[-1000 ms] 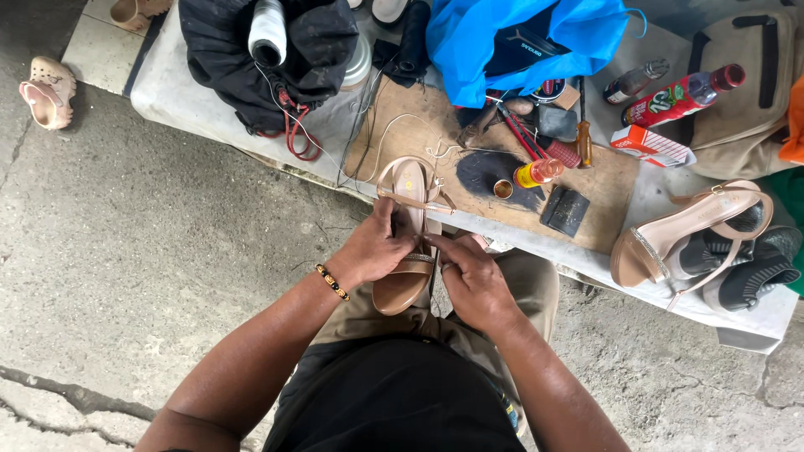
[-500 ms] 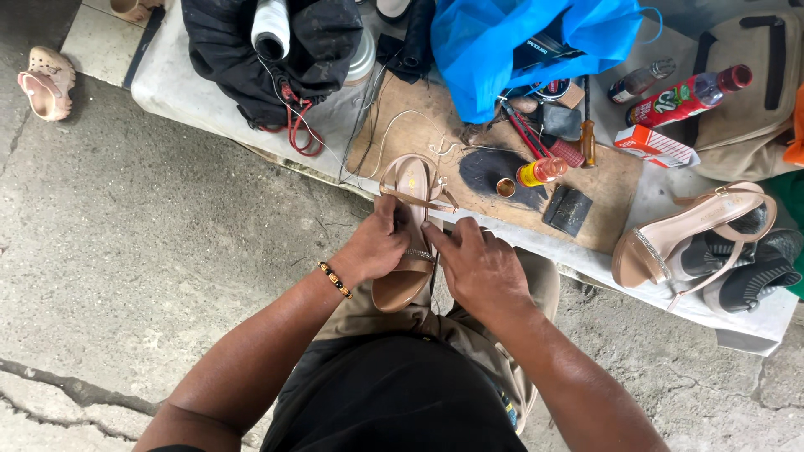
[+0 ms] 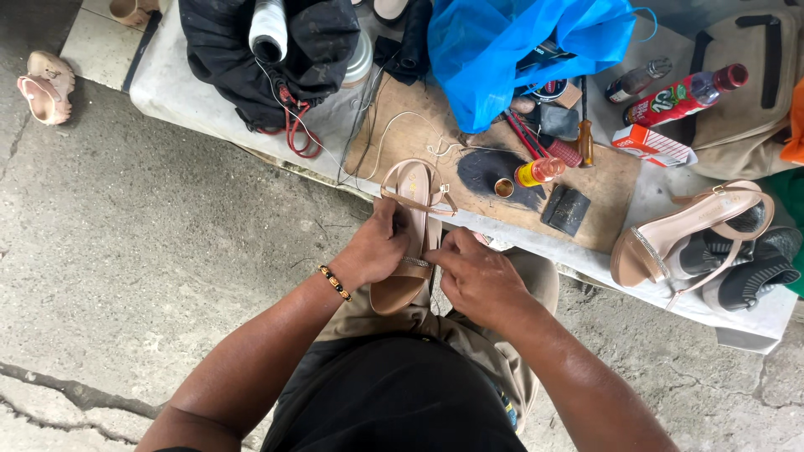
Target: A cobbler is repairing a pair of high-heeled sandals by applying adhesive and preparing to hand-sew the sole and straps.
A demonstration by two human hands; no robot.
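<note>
A tan strappy sandal (image 3: 412, 194) lies lengthwise between my lap and the edge of a low bench. My left hand (image 3: 378, 247) grips its left side near the sparkly toe strap (image 3: 416, 262). My right hand (image 3: 477, 274) pinches that strap from the right. The sandal's heel end with the ankle strap rests on a wooden board (image 3: 611, 176). A light thread (image 3: 394, 134) trails from the sandal across the board.
On the board lie a small yellow glue bottle (image 3: 538, 171), a black patch, a screwdriver and a blue plastic bag (image 3: 519, 50). A matching high-heeled sandal (image 3: 687, 234) rests on dark shoes at right. A black bag with a white thread spool (image 3: 268, 29) sits at left. Concrete floor lies below.
My hands have shifted slightly on the sandal, the right hand moving onto the toe strap. The sandal stays in place.
</note>
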